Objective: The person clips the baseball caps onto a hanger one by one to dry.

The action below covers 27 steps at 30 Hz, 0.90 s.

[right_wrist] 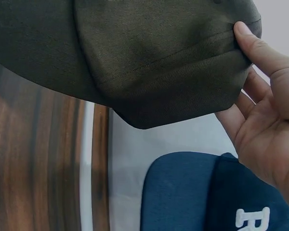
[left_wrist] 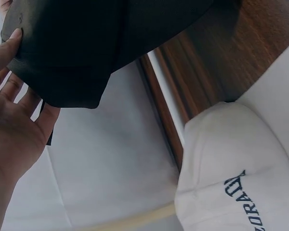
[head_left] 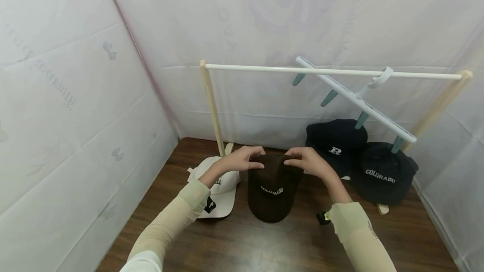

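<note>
Brown cap [head_left: 272,202] just below frame center; left hand [head_left: 240,160] and right hand [head_left: 309,161] pinch opposite sides of its far end. Reads as the two-handed hold step; next move likely needs even grip, cap level. Clip hanger [head_left: 342,90] on rail [head_left: 261,69], upper right.

Head view: from above, facing forward and down, rail [head_left: 264,69] and table [head_left: 257,247] in frame. Wrist views: close, either side of brown cap [head_left: 270,207], common to all three. Left shares white cap [left_wrist: 231,149] with head; right, R cap [right_wrist: 180,192].

Hanger [head_left: 357,99] on rail [head_left: 264,69], cap [head_left: 271,201] between other caps [head_left: 327,139]
</note>
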Each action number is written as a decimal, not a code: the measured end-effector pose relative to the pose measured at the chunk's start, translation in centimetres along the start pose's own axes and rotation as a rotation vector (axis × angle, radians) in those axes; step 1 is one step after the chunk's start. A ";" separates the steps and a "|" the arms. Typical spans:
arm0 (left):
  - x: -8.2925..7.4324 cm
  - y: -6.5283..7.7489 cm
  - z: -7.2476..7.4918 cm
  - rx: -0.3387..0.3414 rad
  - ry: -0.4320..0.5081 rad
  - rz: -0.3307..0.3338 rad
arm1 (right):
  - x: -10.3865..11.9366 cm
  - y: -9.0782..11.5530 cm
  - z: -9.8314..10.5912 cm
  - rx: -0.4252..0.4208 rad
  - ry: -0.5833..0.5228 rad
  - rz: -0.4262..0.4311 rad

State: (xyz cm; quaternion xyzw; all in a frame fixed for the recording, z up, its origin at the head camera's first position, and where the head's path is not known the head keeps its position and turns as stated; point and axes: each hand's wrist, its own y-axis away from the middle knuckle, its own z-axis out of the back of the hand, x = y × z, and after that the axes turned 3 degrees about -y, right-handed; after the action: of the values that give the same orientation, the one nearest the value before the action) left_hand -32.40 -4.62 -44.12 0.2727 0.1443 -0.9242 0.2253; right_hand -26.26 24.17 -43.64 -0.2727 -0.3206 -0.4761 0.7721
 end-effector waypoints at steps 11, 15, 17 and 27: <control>-1.3 0.5 0.2 -0.029 -0.001 -0.011 | 1.1 0.9 0.0 -0.071 0.061 0.081; -1.7 0.5 0.4 -0.049 -0.014 -0.005 | 1.7 1.1 0.1 -0.100 0.095 0.096; -1.8 0.4 0.4 -0.063 -0.024 0.005 | 2.1 1.2 0.2 -0.113 0.108 0.099; -2.7 0.1 -0.1 -0.152 -0.064 0.125 | 2.7 1.2 -0.3 -0.202 0.153 0.133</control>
State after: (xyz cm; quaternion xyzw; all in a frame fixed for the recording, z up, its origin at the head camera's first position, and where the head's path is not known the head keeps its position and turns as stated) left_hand -30.29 -3.73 -42.73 0.2335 0.1896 -0.9029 0.3072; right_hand -24.16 22.92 -41.90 -0.3324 -0.1925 -0.4729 0.7930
